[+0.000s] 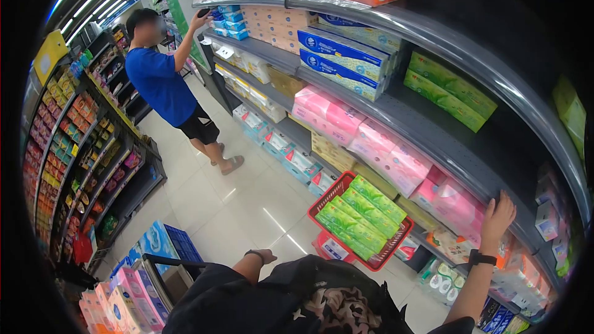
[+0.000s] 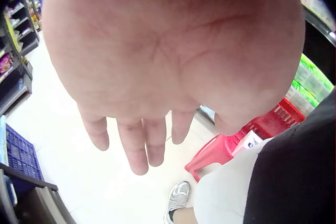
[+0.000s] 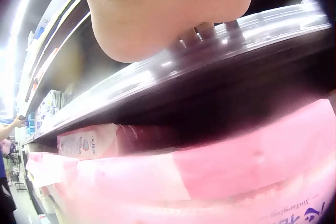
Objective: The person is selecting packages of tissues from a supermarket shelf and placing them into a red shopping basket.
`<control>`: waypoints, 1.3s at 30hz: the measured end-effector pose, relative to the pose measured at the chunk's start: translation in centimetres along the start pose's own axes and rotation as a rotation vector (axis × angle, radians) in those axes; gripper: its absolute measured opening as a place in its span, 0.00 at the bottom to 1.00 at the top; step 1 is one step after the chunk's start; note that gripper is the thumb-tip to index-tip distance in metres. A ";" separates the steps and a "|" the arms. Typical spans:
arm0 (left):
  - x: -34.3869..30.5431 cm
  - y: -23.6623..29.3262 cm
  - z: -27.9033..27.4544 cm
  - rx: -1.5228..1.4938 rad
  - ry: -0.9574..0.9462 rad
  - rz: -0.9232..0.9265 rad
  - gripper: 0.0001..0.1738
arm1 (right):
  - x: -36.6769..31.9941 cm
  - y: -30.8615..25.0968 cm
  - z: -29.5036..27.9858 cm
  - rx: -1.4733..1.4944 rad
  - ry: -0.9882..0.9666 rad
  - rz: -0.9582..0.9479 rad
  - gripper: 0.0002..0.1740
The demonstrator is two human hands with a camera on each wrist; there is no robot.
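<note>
My left hand [image 1: 266, 256] hangs low beside my body, its fingers loosely extended and the palm bare in the left wrist view. On the right, my right hand [image 1: 499, 215] rests on the front edge of a dark shelf [image 1: 458, 167], fingers laid over the clear edge strip [image 3: 157, 70]. Pink tissue packs [image 1: 390, 154] lie on the level just below that hand. A red basket [image 1: 314, 209] filled with green tissue packs [image 1: 362, 213] stands in front of me, on a red plastic stool [image 2: 212, 153]. Neither hand touches the basket.
A person in a blue shirt [image 1: 158, 83] stands up the aisle, one arm raised to the shelf. Blue-and-white boxes [image 1: 340, 59] and two green packs [image 1: 448, 91] sit on the upper level. Snack shelves [image 1: 80, 154] line the left, near a blue crate [image 1: 182, 242].
</note>
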State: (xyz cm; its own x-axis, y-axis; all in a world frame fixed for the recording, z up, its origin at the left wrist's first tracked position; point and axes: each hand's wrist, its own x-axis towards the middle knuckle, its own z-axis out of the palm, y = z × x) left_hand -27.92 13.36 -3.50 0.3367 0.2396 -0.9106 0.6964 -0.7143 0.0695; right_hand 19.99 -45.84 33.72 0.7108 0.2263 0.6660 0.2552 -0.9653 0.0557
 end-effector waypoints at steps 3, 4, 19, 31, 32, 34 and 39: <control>-0.6 1.1 0.7 0.017 0.022 -0.016 0.38 | 0.5 1.3 0.5 0.024 0.062 -0.041 0.18; -0.8 1.3 0.9 0.017 0.024 -0.022 0.38 | 0.7 1.6 0.8 0.027 0.107 -0.072 0.17; -4.9 3.4 2.1 0.034 -0.008 -0.081 0.43 | 1.9 2.2 1.8 0.081 0.182 -0.074 0.17; -6.5 7.9 0.0 0.016 0.038 -0.115 0.45 | 1.8 2.3 1.8 0.084 0.165 -0.071 0.18; -6.3 8.0 0.0 0.015 0.038 -0.115 0.45 | 1.8 2.3 1.9 0.085 0.165 -0.072 0.18; -5.8 8.2 0.5 0.012 0.040 -0.062 0.44 | 1.7 2.5 1.9 0.079 0.165 -0.084 0.18; -6.6 8.3 1.9 0.030 0.014 -0.050 0.43 | 1.8 2.1 1.5 0.071 0.184 -0.087 0.17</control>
State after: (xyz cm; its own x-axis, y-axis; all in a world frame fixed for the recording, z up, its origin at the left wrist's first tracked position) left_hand -25.58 4.64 2.35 0.3105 0.2845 -0.9070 0.6935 -0.7203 0.0114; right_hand 22.81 -47.29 33.87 0.5542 0.2747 0.7858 0.3608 -0.9300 0.0707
